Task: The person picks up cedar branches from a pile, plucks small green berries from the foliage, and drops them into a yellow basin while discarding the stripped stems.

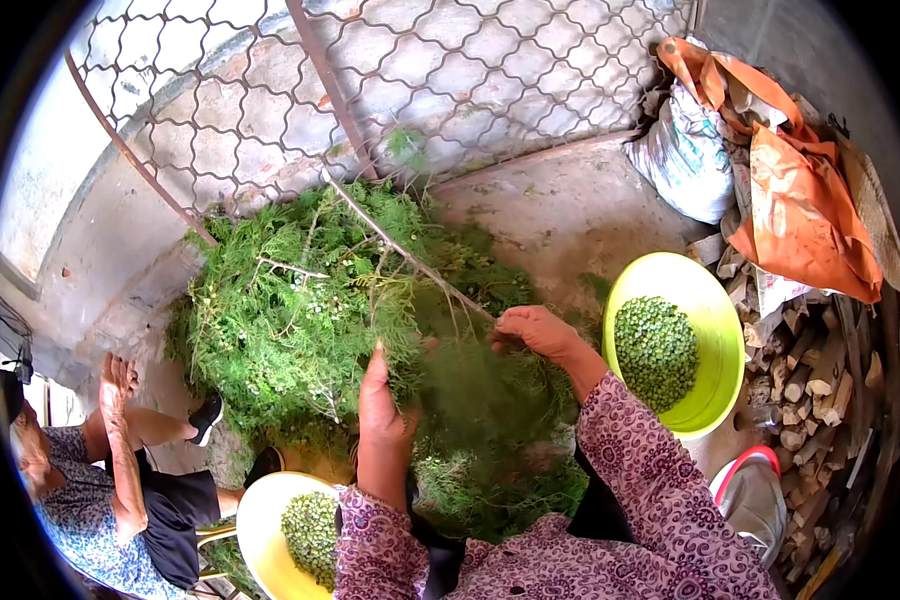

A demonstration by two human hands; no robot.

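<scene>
My right hand (538, 335) is closed around the lower end of a long, thin bare branch (400, 248), which slants up to the left over a heap of feathery green conifer cuttings (270, 310). Short sprigs hang off the branch. My left hand (382, 420) reaches into the greenery with its thumb stretched upward and apart from a fingertip that shows past the foliage. Its other fingers are hidden by green sprigs. Right of my right hand stands a yellow-green basin (715, 385) holding small round green cones or berries (656, 352).
A second yellow basin (257, 505) with green pieces is at lower left, beside a seated person (120, 480). Wavy metal lattice (490, 70) stands behind the heap. At right are a white sack (685, 155), orange bag (805, 205), stacked firewood (810, 390) and a grey shoe (753, 500).
</scene>
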